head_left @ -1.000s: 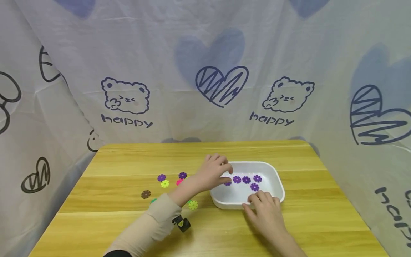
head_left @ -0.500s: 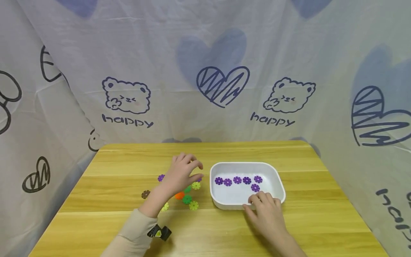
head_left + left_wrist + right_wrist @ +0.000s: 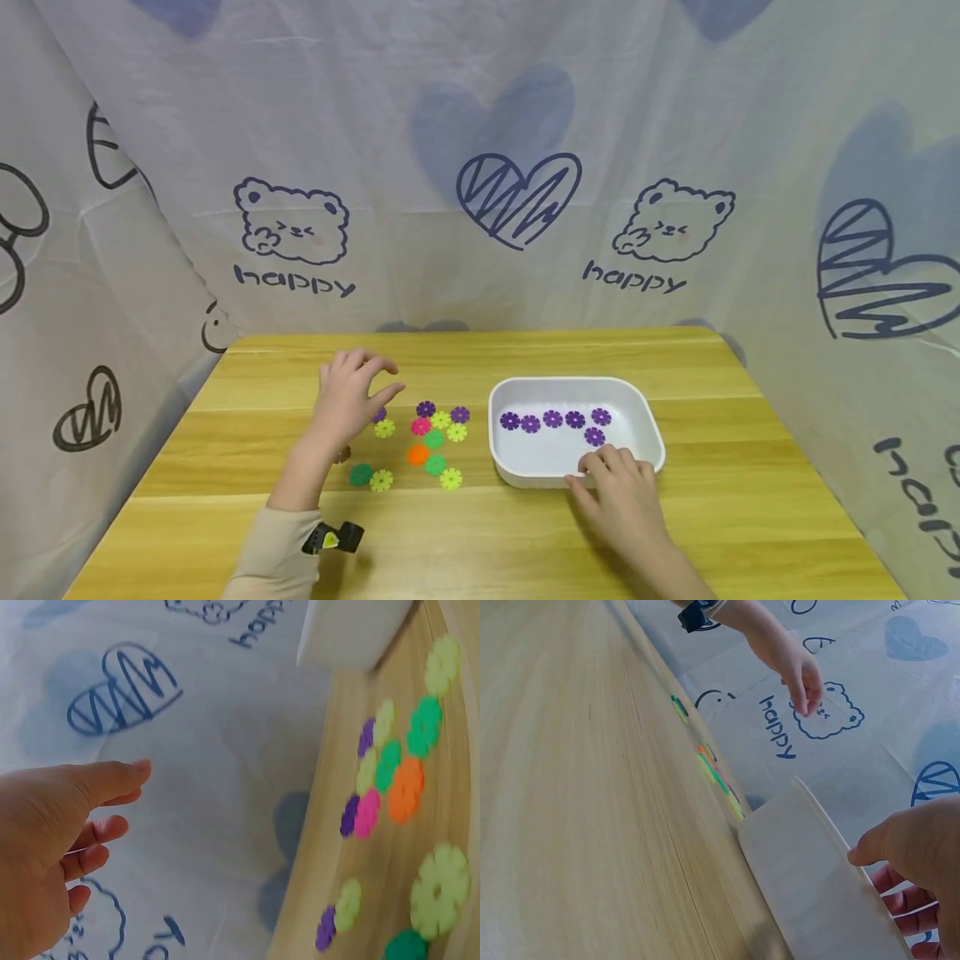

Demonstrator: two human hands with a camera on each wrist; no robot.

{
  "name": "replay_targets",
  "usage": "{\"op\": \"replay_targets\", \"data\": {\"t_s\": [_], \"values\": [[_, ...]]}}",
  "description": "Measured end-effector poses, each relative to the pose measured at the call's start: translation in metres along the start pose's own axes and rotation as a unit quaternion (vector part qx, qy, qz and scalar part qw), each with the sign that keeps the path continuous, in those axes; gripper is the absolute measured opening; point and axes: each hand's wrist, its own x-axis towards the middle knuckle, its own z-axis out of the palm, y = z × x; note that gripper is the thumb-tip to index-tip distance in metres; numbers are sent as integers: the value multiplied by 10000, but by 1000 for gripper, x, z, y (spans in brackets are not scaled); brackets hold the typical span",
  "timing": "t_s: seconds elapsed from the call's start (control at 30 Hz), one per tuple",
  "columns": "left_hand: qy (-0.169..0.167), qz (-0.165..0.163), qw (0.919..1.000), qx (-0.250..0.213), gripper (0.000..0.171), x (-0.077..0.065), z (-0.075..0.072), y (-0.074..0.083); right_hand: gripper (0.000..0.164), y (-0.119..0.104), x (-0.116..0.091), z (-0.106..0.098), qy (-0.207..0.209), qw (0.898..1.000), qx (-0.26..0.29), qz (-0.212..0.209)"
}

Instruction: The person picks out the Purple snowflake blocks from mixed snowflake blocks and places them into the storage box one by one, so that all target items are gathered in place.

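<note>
My left hand (image 3: 372,380) hovers open over the left end of a cluster of loose flower discs, holding nothing; a purple disc (image 3: 379,414) lies just under its thumb. The left wrist view shows the same hand (image 3: 126,796) with spread fingers, and the orange disc (image 3: 406,791) and pink disc (image 3: 367,812) to its right. My right hand (image 3: 592,468) grips the near rim of the white tray (image 3: 570,382), thumb on the outer wall (image 3: 810,870), fingers inside. Several purple discs (image 3: 552,418) lie in a row in the tray.
More discs lie on the wooden table (image 3: 675,517) left of the tray: purple (image 3: 426,408), green (image 3: 361,475), yellow-green (image 3: 451,478), and a brown one (image 3: 342,454) half hidden by my wrist. A printed cloth backdrop (image 3: 517,192) surrounds the table on three sides.
My left hand has drawn back out of the tray and moved left across the loose discs, leaving one more purple disc in the row. The right hand has stayed on the rim.
</note>
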Motion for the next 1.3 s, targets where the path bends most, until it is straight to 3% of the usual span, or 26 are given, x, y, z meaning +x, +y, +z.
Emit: {"op": "replay_targets", "data": {"t_s": [0.3,0.6,0.8,1.03,1.3], "values": [[-316,-672,9972,-119,23,-11,12,-33,22,0,0,0,-53,10000,-36,40],[-1295,-1383,9817,-185,25,-20,28,-58,21,-1,1,0,-108,9999,-40,76],[-1819,-1468,9720,-223,29,-20,38,-69,22,0,0,0,-68,10000,-7,69],[-2277,-1351,9637,-343,32,-16,47,-79,22,-1,1,-1,-77,9999,-25,63],[-2582,-1421,9537,-597,29,-10,50,-84,22,0,1,0,-55,10000,-56,45]]}}
